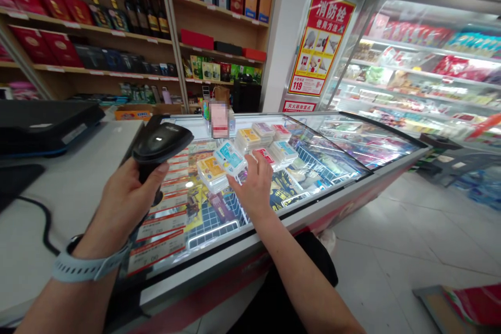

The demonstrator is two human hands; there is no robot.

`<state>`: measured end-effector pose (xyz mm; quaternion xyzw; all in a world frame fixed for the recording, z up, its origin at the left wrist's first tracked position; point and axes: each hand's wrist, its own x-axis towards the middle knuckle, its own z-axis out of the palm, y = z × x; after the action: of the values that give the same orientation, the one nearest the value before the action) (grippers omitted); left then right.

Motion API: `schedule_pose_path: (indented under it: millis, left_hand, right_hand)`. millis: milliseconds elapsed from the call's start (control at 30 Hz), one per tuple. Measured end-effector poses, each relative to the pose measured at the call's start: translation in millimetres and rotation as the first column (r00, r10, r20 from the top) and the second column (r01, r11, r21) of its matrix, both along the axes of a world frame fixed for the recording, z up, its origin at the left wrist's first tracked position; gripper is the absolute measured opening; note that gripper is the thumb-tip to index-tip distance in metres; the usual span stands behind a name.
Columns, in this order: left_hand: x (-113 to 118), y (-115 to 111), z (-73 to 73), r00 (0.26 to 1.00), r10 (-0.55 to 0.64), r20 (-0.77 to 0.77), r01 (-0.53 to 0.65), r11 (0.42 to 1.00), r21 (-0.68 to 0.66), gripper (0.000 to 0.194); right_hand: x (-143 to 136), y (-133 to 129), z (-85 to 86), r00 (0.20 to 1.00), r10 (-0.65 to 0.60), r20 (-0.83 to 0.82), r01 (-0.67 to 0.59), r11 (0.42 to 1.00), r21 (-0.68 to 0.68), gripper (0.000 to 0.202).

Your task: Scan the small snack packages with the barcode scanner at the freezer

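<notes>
My left hand [124, 203] is wrapped round the handle of a black barcode scanner [162, 142], its head pointing right over the freezer's edge. My right hand [255, 182] grips the near right corner of a clear plastic pack with a blue label [230, 155] between thumb and fingers. That pack sits tilted against a stack of orange-labelled packs [212, 171]. Just beyond my fingers are a red-labelled pack [265, 156], more blue-labelled packs [285, 151], another orange-labelled stack [248, 136] and purple-labelled packs [263, 129]. All rest on the glass lid of a chest freezer [313, 202].
A white counter [27, 224] with a black device [47, 124] and a cable lies at left. Price strips [162, 224] line the freezer's left end. Shelves of boxes and bottles stand behind; an open display fridge [430, 73] is at right. A small blurred-out panel [219, 119] stands at the lid's back.
</notes>
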<state>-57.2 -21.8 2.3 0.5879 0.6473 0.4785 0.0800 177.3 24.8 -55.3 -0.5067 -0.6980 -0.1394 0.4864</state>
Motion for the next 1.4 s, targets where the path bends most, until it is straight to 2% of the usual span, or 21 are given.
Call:
schedule_pose_path:
  millis: [100, 200, 300, 500, 767, 1167, 1400]
  left_hand:
    - [5.8, -1.6, -3.6, 0.982, -0.189, 0.002, 0.189, 0.982, 0.008, 0.055]
    - [10.7, -2.1, -10.1, 0.927, -0.366, -0.087, 0.368, 0.93, 0.016, 0.051]
    - [12.7, -1.1, -16.2, 0.885, -0.439, -0.156, 0.444, 0.896, -0.002, 0.047]
    - [11.6, 0.8, -20.7, 0.87, -0.447, -0.208, 0.456, 0.89, -0.006, 0.046]
    - [15.6, -1.8, -17.2, 0.847, -0.46, -0.267, 0.473, 0.881, -0.017, 0.042]
    - [19.9, -4.3, -14.7, 0.85, -0.475, -0.228, 0.481, 0.876, -0.034, 0.044]
    - [16.8, -0.1, -18.0, 0.878, -0.434, -0.202, 0.441, 0.898, -0.011, 0.045]
  right_hand:
    - [7.1, 1.2, -3.3, 1.0, -0.023, -0.011, 0.024, 0.999, 0.023, 0.058]
    - [8.9, 0.3, -5.8, 0.999, -0.029, -0.027, 0.03, 0.998, 0.05, 0.058]
    - [8.4, -2.4, -6.9, 0.999, -0.029, -0.039, 0.032, 0.997, 0.074, 0.057]
    - [9.0, -5.8, -6.7, 0.999, -0.038, -0.014, 0.038, 0.998, 0.057, 0.056]
    - [9.5, -4.5, -9.2, 0.999, -0.044, -0.019, 0.044, 0.998, 0.048, 0.056]
    - [9.0, -7.3, -6.8, 0.998, -0.057, -0.029, 0.059, 0.996, 0.067, 0.055]
    - [26.6, -3.6, -8.1, 0.984, -0.125, -0.124, 0.13, 0.991, 0.035, 0.061]
